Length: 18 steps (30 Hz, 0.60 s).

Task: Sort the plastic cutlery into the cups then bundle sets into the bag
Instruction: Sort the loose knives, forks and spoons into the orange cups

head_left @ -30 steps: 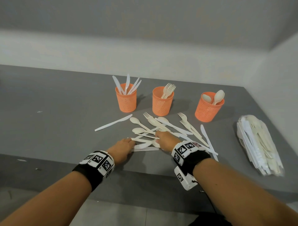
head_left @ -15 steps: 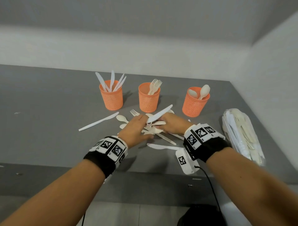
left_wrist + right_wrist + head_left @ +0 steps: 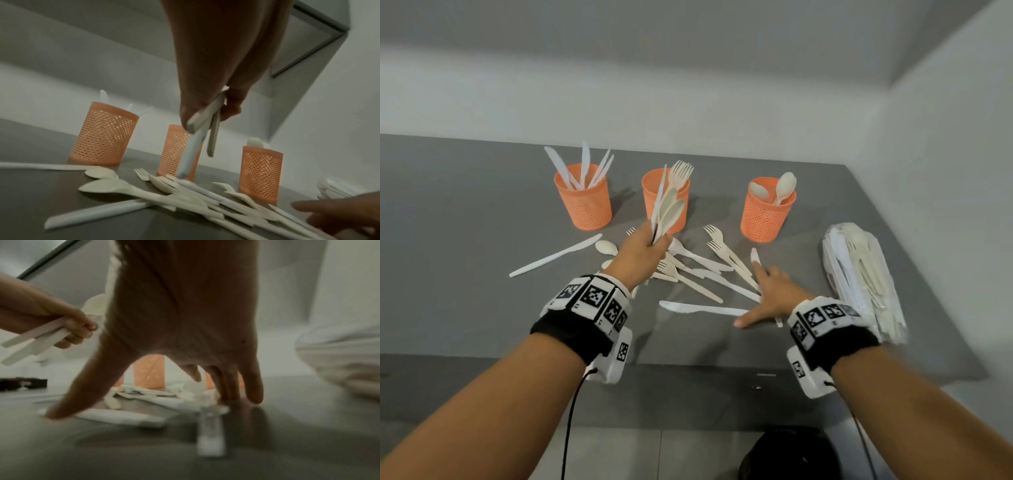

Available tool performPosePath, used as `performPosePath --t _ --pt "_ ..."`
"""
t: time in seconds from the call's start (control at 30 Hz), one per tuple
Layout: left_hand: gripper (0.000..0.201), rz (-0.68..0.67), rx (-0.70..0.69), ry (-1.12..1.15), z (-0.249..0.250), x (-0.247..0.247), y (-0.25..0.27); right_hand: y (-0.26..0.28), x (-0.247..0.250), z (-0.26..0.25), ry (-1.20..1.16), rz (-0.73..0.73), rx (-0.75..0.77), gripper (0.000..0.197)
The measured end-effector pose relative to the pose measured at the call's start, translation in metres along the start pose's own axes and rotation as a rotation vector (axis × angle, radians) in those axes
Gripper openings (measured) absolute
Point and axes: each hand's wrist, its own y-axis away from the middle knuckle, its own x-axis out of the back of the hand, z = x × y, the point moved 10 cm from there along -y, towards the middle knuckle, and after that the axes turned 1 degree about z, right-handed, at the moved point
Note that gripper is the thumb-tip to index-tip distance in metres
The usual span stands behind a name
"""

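The left hand (image 3: 640, 253) is up off the grey table (image 3: 465, 219). Its fingers are curled tight around a small bunch of plastic cutlery (image 3: 666, 205), which has spoons and one white knife in it. The bunch points up and away, in front of the middle cup. In the left wrist view the handles stick down out of the fist.

The right hand (image 3: 774, 298) is spread out flat, with its fingers straight and apart. It is low over the table, and the fingers are on the loose pile of white and cream forks, spoons and knives (image 3: 709, 270). The thumb lies near the handle of a white plastic knife (image 3: 702, 309) that is flat on the table. This hand is not gripping anything.

Three orange mesh cups stand in a row at the back. The left orange cup (image 3: 585, 202) has knives in it. The middle orange cup (image 3: 666, 195) has forks in it. The right orange cup (image 3: 767, 212) has two spoons in it.

One long white knife (image 3: 554, 255) lies by itself, to the left of the pile.

A clear plastic bag of cutlery (image 3: 859, 277) lies on the table at the right edge, just beside the right wrist.

Both wrists wear black bands with black and white square marks.
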Motion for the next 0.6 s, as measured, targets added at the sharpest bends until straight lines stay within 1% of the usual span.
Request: performPosePath --t 0.03,0.1,0.17,0.23,0.3,0.33,0.37,0.43,0.47,0.5,0.53,0.6 --pt "0.017 0.004 0.031 0.035 0.0 -0.003 0.002 -0.003 0.0 -0.01 0.001 0.033 0.028 0.134" --pt "0.022 -0.003 0.077 0.095 -0.002 -0.01 0.005 -0.013 0.005 -0.024 -0.023 0.119 0.057 0.129" --pt "0.022 -0.006 0.1 0.135 -0.005 -0.014 0.007 -0.023 0.016 -0.028 -0.036 0.217 0.038 0.11" --pt "0.021 -0.01 0.127 0.171 -0.013 -0.012 0.004 -0.03 0.024 -0.026 -0.013 0.274 0.021 0.085" --pt "0.021 -0.015 0.148 0.183 -0.02 -0.007 -0.001 -0.036 0.029 -0.026 0.026 0.281 0.028 0.063" --pt "0.021 -0.018 0.154 0.187 -0.023 -0.006 -0.003 -0.04 0.029 -0.026 0.034 0.259 0.031 0.06" --pt "0.021 -0.024 0.158 0.188 -0.025 -0.005 -0.006 -0.043 0.028 -0.026 0.028 0.232 0.034 0.065" --pt "0.021 -0.048 0.163 0.188 -0.029 -0.005 -0.011 -0.048 0.026 -0.033 -0.009 0.19 0.043 0.091" --pt "0.02 -0.064 0.168 0.195 -0.03 -0.006 -0.013 -0.05 0.026 -0.037 -0.027 0.194 0.042 0.102" --pt "0.018 -0.08 0.172 0.205 -0.03 -0.007 -0.015 -0.053 0.028 -0.043 -0.032 0.215 0.035 0.106" --pt "0.018 -0.092 0.175 0.211 -0.031 -0.007 -0.016 -0.057 0.03 -0.047 -0.029 0.242 0.022 0.102" --pt "0.019 -0.106 0.17 0.23 -0.031 -0.004 -0.019 -0.063 0.034 -0.054 0.002 0.28 0.008 0.081"
